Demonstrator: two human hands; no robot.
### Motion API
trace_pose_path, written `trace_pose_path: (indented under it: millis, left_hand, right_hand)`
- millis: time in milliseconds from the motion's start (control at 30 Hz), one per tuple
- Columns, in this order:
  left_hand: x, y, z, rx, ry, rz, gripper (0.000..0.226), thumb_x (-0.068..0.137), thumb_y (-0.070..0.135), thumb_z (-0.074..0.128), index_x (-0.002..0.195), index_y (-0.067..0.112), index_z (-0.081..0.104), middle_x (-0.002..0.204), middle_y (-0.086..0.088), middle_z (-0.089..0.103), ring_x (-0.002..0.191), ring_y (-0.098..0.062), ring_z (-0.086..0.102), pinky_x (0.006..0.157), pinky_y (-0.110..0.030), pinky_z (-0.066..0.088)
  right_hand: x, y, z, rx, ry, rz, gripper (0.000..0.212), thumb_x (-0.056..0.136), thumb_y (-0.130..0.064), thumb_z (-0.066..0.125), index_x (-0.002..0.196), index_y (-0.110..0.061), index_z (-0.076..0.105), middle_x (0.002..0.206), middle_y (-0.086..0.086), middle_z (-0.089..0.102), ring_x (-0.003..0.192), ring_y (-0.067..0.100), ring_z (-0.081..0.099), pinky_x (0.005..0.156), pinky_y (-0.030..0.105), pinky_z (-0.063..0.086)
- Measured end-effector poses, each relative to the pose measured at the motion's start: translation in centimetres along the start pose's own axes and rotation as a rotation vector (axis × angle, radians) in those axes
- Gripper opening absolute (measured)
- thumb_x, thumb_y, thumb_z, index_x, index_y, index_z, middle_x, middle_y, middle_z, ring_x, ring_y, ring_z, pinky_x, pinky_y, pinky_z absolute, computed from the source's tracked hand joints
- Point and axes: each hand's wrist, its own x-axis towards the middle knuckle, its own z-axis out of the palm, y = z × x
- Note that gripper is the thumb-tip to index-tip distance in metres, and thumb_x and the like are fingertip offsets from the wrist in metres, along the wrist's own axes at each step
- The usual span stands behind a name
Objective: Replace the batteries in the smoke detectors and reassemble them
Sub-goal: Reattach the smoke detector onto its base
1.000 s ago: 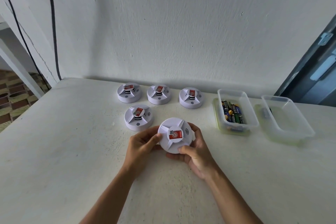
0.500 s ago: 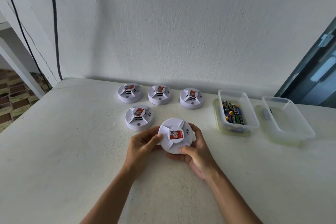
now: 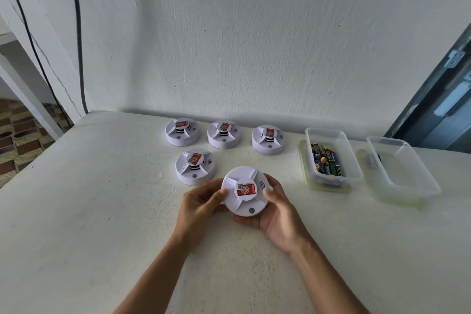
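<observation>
I hold a round white smoke detector (image 3: 244, 192) with a red label just above the table, its face tilted toward me. My left hand (image 3: 201, 201) grips its left rim with thumb and fingers. My right hand (image 3: 276, 216) cups it from below and the right, thumb on the face. Several more detectors stand behind: one close (image 3: 195, 166) and three in a row near the wall (image 3: 182, 132), (image 3: 223, 134), (image 3: 268, 139). A clear tub of batteries (image 3: 328, 160) sits to the right.
A second clear tub (image 3: 400, 173) at the far right holds one or two small dark items. The white table (image 3: 89, 211) meets the wall at the back. Black cables (image 3: 76, 33) hang down the wall at the left. A dark door frame (image 3: 438, 99) stands at right.
The detector has turned in my hands: the small round button on its face is now toward me and my right thumb has shifted up onto the right side.
</observation>
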Motion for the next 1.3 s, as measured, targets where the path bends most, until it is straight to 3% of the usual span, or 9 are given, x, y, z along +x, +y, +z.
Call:
trace_pose_path:
  millis: [100, 233, 367, 500, 633, 733, 867, 1300]
  left_hand:
    - [0.01, 0.02, -0.06, 0.016, 0.006, -0.002, 0.023, 0.089, 0.01, 0.06, 0.107, 0.02, 0.071, 0.103, 0.003, 0.075, 0.097, -0.019, 0.071, 0.076, -0.028, 0.058]
    - [0.0, -0.01, -0.1, 0.029, 0.008, 0.0, 0.023, 0.091, 0.009, 0.059, 0.11, 0.018, 0.07, 0.105, 0.002, 0.075, 0.098, -0.019, 0.071, 0.077, -0.027, 0.058]
    - [-0.02, -0.01, -0.02, 0.027, 0.006, 0.0, 0.024, 0.091, 0.01, 0.059, 0.111, 0.017, 0.07, 0.106, 0.002, 0.075, 0.098, -0.019, 0.071, 0.077, -0.028, 0.058]
    - [-0.01, -0.01, 0.01, 0.021, 0.014, -0.008, 0.023, 0.092, 0.007, 0.059, 0.109, 0.018, 0.07, 0.105, 0.001, 0.075, 0.098, -0.02, 0.071, 0.078, -0.029, 0.058]
    - [-0.06, 0.0, -0.01, 0.024, 0.017, -0.01, 0.023, 0.093, 0.006, 0.058, 0.108, 0.018, 0.071, 0.105, 0.001, 0.075, 0.098, -0.02, 0.071, 0.079, -0.029, 0.058]
    - [-0.06, 0.0, 0.02, 0.028, 0.017, -0.01, 0.023, 0.093, 0.007, 0.058, 0.108, 0.019, 0.071, 0.104, 0.002, 0.075, 0.097, -0.019, 0.071, 0.078, -0.028, 0.058]
    - [-0.07, 0.15, 0.12, 0.014, 0.023, -0.015, 0.023, 0.092, 0.006, 0.058, 0.106, 0.019, 0.07, 0.102, 0.004, 0.076, 0.095, -0.017, 0.071, 0.075, -0.025, 0.057]
    - [-0.32, 0.25, 0.09, 0.032, 0.014, 0.001, 0.022, 0.09, 0.011, 0.059, 0.107, 0.018, 0.069, 0.102, 0.005, 0.076, 0.095, -0.016, 0.071, 0.075, -0.023, 0.057]
  right_hand:
    - [-0.06, -0.25, -0.02, 0.044, -0.017, 0.007, 0.059, 0.087, -0.051, 0.053, 0.134, -0.015, 0.05, 0.129, 0.024, 0.059, 0.108, 0.043, 0.062, 0.077, 0.054, 0.055]
    - [-0.13, -0.28, -0.04, 0.059, -0.001, 0.018, 0.055, 0.093, -0.049, 0.035, 0.135, -0.016, 0.049, 0.127, 0.023, 0.062, 0.107, 0.042, 0.063, 0.076, 0.054, 0.056]
    - [-0.21, -0.22, -0.03, 0.044, -0.01, 0.013, 0.054, 0.093, -0.05, 0.039, 0.133, -0.017, 0.051, 0.127, 0.023, 0.061, 0.108, 0.042, 0.063, 0.078, 0.055, 0.056]
    - [-0.17, -0.25, 0.14, 0.042, -0.031, -0.005, 0.06, 0.081, -0.057, 0.063, 0.127, -0.019, 0.058, 0.128, 0.024, 0.06, 0.108, 0.042, 0.063, 0.08, 0.056, 0.055]
    - [-0.17, -0.19, 0.02, 0.058, -0.029, -0.004, 0.048, 0.094, -0.049, 0.04, 0.127, -0.018, 0.057, 0.126, 0.024, 0.061, 0.106, 0.041, 0.063, 0.08, 0.057, 0.054]
    - [-0.14, -0.23, 0.21, 0.047, -0.029, 0.0, 0.061, 0.085, -0.056, 0.058, 0.132, -0.017, 0.054, 0.129, 0.024, 0.059, 0.11, 0.042, 0.062, 0.083, 0.058, 0.054]
    - [-0.13, -0.17, 0.08, 0.052, -0.033, 0.002, 0.052, 0.094, -0.048, 0.041, 0.133, -0.016, 0.052, 0.128, 0.024, 0.06, 0.108, 0.041, 0.063, 0.081, 0.056, 0.055]
    - [-0.09, -0.1, 0.07, 0.031, -0.014, -0.009, 0.049, 0.092, -0.036, 0.05, 0.135, -0.013, 0.05, 0.13, 0.025, 0.057, 0.105, 0.04, 0.063, 0.077, 0.053, 0.056]
